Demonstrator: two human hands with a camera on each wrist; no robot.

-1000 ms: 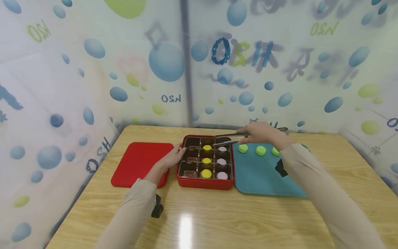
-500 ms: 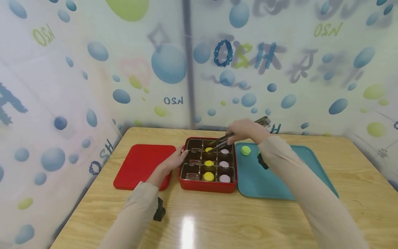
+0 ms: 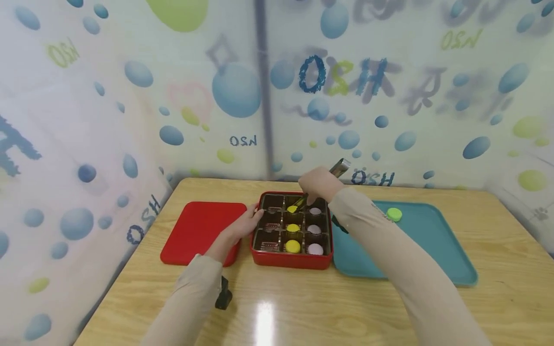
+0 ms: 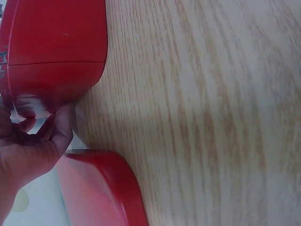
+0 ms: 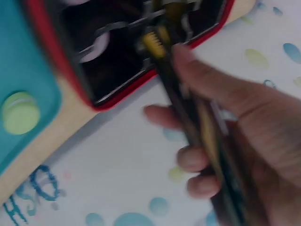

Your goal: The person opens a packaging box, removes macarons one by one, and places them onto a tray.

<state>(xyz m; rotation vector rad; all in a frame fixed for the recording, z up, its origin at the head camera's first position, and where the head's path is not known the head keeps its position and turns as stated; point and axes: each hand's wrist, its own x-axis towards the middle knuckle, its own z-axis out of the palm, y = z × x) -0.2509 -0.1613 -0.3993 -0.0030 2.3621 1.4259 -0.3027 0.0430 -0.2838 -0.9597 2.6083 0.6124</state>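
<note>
My right hand (image 3: 321, 183) grips metal tongs (image 3: 339, 167), tilted steeply, with their tips down in the back of the middle column. Right at those tips sits a yellow macaron (image 3: 292, 209). The red box (image 3: 292, 260) has a dark divided insert, with yellow macarons down the middle column and lavender macarons (image 3: 315, 249) down the right one. In the left column only bare compartments show. My left hand (image 3: 246, 222) holds the box's left side, thumb at the rim; its fingers (image 4: 63, 123) lie against the wall in the left wrist view.
Left of the box lies a red lid (image 3: 201, 230). A blue tray (image 3: 433, 245) stands on the right, partly hidden by my right sleeve, with a green macaron (image 3: 394, 214) on it. A patterned wall covering (image 3: 195, 158) rises behind the table.
My right hand has moved left over the box, and the tongs have swung from nearly level to steep, their tips lowering to the back yellow macaron. The left hand stays at the box.
</note>
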